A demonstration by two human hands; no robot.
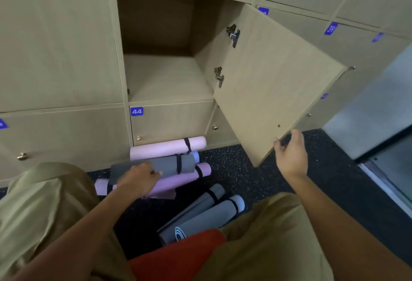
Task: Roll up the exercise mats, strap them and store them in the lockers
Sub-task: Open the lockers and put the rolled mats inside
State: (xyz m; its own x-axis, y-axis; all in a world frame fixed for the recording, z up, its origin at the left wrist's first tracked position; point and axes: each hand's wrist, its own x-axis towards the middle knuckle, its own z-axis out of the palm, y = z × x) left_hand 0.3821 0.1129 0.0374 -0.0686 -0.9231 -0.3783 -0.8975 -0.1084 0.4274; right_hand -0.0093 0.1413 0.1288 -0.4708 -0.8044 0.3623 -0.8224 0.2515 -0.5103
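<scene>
Before open locker (165, 75), left hand (136, 182) grips grey mat (174, 164); right hand (291, 155) holds door (274, 84).

Locker fronts (55, 46) and open door (274, 84): pale tan wood grain; number label (136, 111): blue with white "44"; door knobs (21, 156): brass; hinges (233, 34): silver metal; floor (245, 169): black, flecked with pale specks; rolled mats: pale pink (165, 147), dark grey (176, 164), mauve pink (178, 180), blue-grey (211, 216); straps (179, 163): black; trousers (33, 202): khaki.
</scene>
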